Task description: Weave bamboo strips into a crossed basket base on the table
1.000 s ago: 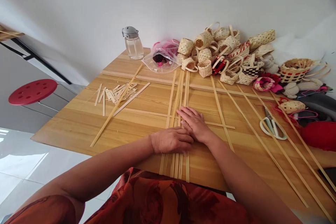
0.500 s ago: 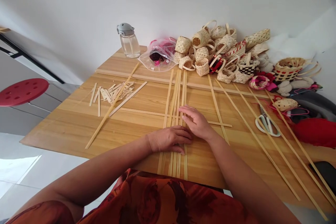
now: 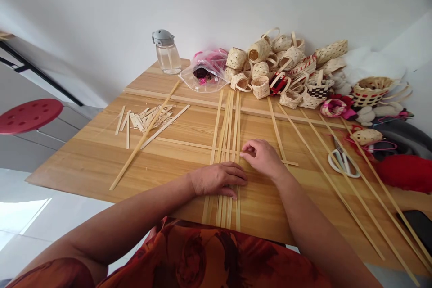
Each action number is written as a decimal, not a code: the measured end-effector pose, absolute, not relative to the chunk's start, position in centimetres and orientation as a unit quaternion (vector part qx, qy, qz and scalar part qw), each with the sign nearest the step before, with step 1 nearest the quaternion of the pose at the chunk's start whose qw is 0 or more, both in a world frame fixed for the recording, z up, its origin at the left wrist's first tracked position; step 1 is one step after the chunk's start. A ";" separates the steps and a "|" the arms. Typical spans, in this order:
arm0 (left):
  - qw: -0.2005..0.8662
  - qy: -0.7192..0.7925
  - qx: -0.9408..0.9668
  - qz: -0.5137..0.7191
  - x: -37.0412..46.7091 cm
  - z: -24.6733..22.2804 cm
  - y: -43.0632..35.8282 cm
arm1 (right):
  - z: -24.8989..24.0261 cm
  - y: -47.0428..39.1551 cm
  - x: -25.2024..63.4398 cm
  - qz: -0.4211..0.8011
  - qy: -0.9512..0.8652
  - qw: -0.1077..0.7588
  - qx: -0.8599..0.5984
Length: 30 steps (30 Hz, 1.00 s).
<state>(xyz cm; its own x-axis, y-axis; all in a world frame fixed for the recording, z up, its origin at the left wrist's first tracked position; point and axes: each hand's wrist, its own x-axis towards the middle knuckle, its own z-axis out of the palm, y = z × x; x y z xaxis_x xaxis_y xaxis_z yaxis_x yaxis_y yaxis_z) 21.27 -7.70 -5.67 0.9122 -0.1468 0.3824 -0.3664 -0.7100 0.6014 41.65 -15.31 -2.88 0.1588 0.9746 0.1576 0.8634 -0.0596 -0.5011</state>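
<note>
Several long, flat bamboo strips [image 3: 218, 132] lie side by side on the table, pointing away from me. One thin strip [image 3: 189, 145] crosses them and passes under my right hand. My left hand [image 3: 221, 178] lies over the bundle with its fingers outstretched, pressing the strips to the wood. Just right of the crossing, my right hand [image 3: 261, 156] has thumb and fingertips brought together in a pinch at the outermost strip. The fingertips partly hide what they grip.
A pile of short offcuts [image 3: 151, 119] lies at the left. Loose long strips [image 3: 315, 164] and white-handled scissors [image 3: 342, 162] are at the right. Small woven baskets [image 3: 259, 72], a plastic bag [image 3: 205, 74] and a water bottle [image 3: 168, 56] stand along the wall. A red stool [image 3: 30, 116] is beyond the table.
My right hand has moved right and slightly toward me, off the strips, and its fingers have drawn together. My left hand has stayed in place.
</note>
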 end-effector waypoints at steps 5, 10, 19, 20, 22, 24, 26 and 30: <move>0.354 -0.140 0.911 0.158 21.2 -5.6 -7.8 | -3.0 -15.1 41.5 0.127 -0.635 0.258 -0.716; 0.357 -0.134 0.911 0.155 21.2 -5.5 -7.8 | -3.1 -15.0 41.6 0.128 -0.636 0.265 -0.713; 0.354 -0.139 0.910 0.162 21.2 -5.7 -7.7 | -3.4 -14.9 41.8 0.121 -0.657 0.264 -0.696; 0.354 -0.139 0.911 0.162 21.2 -5.7 -7.7 | -3.4 -14.8 41.9 0.120 -0.658 0.264 -0.695; 0.356 -0.138 0.910 0.160 21.2 -5.7 -7.7 | -3.3 -14.8 41.9 0.120 -0.661 0.263 -0.692; 0.359 -0.136 0.909 0.159 21.2 -5.7 -7.8 | -3.2 -14.8 41.9 0.121 -0.664 0.263 -0.690; 0.360 -0.135 0.909 0.162 21.2 -5.7 -7.8 | -3.2 -14.8 41.9 0.122 -0.666 0.264 -0.687; 0.357 -0.138 0.908 0.168 21.2 -5.7 -7.8 | -3.1 -14.8 41.9 0.124 -0.673 0.265 -0.679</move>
<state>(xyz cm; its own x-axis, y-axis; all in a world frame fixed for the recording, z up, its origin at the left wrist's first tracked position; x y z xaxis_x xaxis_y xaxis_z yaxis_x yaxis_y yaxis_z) 21.21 -7.77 -5.70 0.9052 -0.1318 0.4040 -0.3714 -0.7071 0.6017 41.93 -14.80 -3.11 0.0628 0.9800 0.1889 0.8482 0.0473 -0.5276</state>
